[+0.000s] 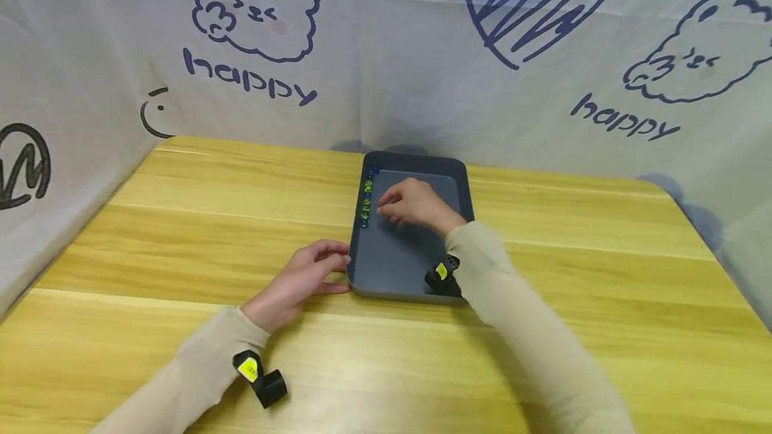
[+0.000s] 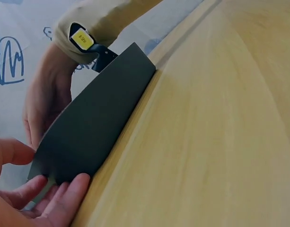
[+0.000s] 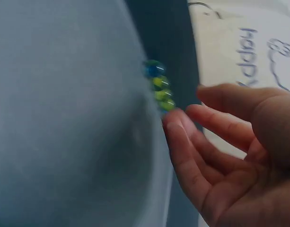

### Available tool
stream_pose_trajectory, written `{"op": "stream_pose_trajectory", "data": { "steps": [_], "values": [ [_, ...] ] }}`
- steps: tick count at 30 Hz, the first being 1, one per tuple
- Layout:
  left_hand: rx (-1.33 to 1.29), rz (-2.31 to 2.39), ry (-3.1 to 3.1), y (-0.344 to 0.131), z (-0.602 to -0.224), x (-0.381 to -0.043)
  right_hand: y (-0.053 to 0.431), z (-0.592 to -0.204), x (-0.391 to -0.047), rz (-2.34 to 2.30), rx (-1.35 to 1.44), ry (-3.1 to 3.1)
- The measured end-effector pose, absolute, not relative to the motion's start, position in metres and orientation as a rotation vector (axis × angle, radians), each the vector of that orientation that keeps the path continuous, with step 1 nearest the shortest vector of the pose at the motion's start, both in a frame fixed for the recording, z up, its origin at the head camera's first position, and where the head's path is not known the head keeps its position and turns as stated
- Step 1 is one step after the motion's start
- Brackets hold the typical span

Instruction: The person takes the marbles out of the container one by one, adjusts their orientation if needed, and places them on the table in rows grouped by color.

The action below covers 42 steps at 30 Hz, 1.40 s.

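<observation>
A dark grey rectangular tray (image 1: pixel 392 266) lies on the wooden table, its long sides running away from me. Along its left wall sits a row of glass marbles (image 1: pixel 367 199), some yellow-green and some blue. My right hand (image 1: pixel 416 203) hovers inside the tray just right of that row. In the right wrist view its fingertips (image 3: pixel 175 125) are close beside the marbles (image 3: pixel 161 87), thumb apart, with no marble visible between them. The left hand (image 1: pixel 301 280) rests at the tray's near left corner, fingers touching the outer wall (image 2: pixel 97 118) in the left wrist view.
The pale wooden table (image 1: pixel 181 253) extends around the tray on both sides. Behind it hangs a white cloth (image 1: pixel 410 72) with drawn bears and lettering, close to the tray's far end. A black wrist camera (image 1: pixel 443 276) on the right sleeve hangs over the tray's near right part.
</observation>
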<state>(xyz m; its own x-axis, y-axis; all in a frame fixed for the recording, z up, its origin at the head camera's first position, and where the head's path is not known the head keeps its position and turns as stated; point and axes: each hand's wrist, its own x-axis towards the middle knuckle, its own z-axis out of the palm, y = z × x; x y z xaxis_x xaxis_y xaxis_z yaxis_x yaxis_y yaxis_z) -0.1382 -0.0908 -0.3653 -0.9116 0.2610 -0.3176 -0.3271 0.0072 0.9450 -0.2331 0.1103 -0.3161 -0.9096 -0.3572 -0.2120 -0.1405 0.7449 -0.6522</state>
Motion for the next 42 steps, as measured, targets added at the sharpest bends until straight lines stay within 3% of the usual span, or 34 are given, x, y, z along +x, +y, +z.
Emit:
{"op": "stream_pose_trajectory", "data": {
  "steps": [21,42],
  "values": [
    [-0.122,2.038,1.905,-0.09,-0.371,-0.138,0.085,-0.328,-0.235,-0.831,-0.328,2.669],
    [-0.11,2.03,1.912,-0.089,-0.374,-0.138,0.081,-0.328,-0.236,-0.515,-0.677,2.693]
  ]
}}
